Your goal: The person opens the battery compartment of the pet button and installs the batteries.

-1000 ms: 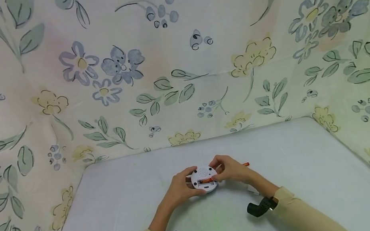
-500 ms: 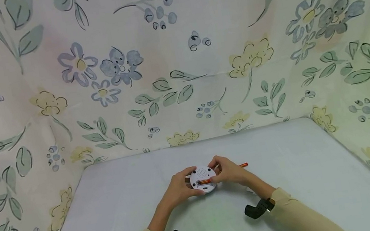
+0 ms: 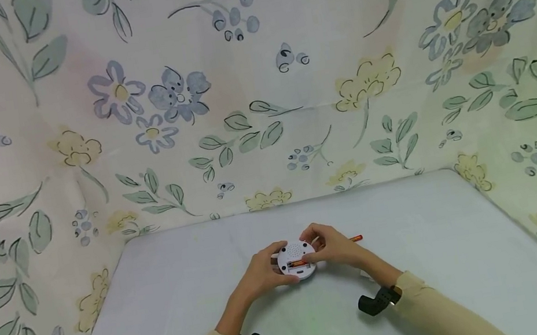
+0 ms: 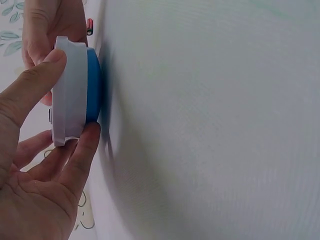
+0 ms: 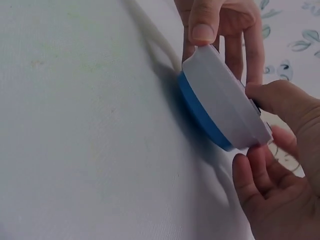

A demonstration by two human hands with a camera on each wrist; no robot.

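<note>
A round white device with a blue face (image 5: pixel 202 112) is held back side up, low over the table. Its back (image 3: pixel 294 249) has speaker holes, dark feet and an uncovered battery compartment containing an orange battery (image 3: pixel 296 264). My left hand (image 3: pixel 262 274) grips the left side of the casing (image 4: pixel 70 90), thumb at the near rim and fingers round the far edge. My right hand (image 3: pixel 332 246) has its thumb (image 5: pixel 280 97) on the back, at the battery's right end, while its fingers curl at the right rim. The thumb covers that end of the compartment.
Another orange battery (image 3: pixel 356 238) lies on the table just beyond my right hand. A small white piece (image 3: pixel 366 275) is partly hidden under the right forearm. The white table (image 3: pixel 197 249) meets a flowered cloth (image 3: pixel 226 168) at its back and sides.
My right thumb has shifted slightly left over the battery, and the right fingers have moved a little at the rim. The left hand keeps its grip.
</note>
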